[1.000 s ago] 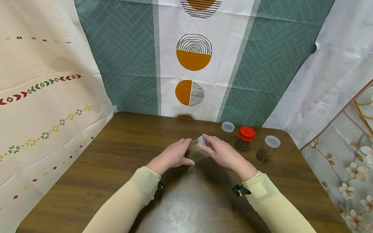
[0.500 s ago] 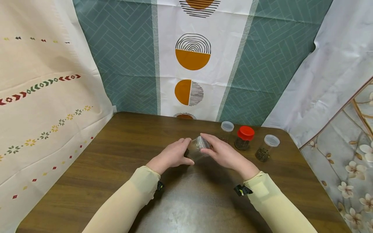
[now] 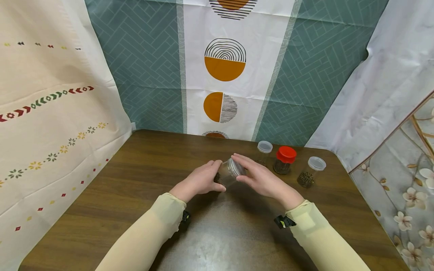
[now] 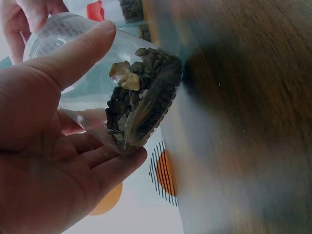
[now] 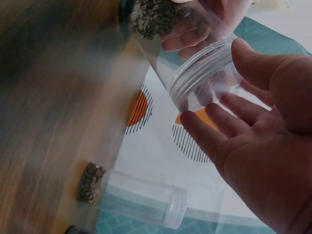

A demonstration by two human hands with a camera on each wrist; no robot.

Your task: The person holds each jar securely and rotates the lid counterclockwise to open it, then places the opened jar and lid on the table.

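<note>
Tilted with its lid end up to the right, a clear plastic jar (image 3: 226, 175) is held between both hands at mid-table. My left hand (image 3: 200, 180) grips the jar's body near its base, thumb on one side and fingers on the other. Dark pebble-like pieces (image 4: 139, 95), with a couple of yellowish ones, have slid into the low corner. My right hand (image 3: 259, 176) holds the ridged clear lid (image 5: 204, 73) by its rim, thumb and fingertips on opposite sides. Whether the jar's low edge touches the table, I cannot tell.
Right of the hands, near the back edge of the brown wooden table (image 3: 162, 150), stand a clear-lidded jar (image 3: 265, 147), a red-lidded jar (image 3: 285, 160) and another clear-lidded jar (image 3: 312, 172). Each has small dark pieces inside. A patterned cloth (image 3: 149, 75) hangs behind.
The fingers and thumb of my right hand have turned slightly around the lid, and more of its top shows. My left hand and the jar stay nearly still.
</note>
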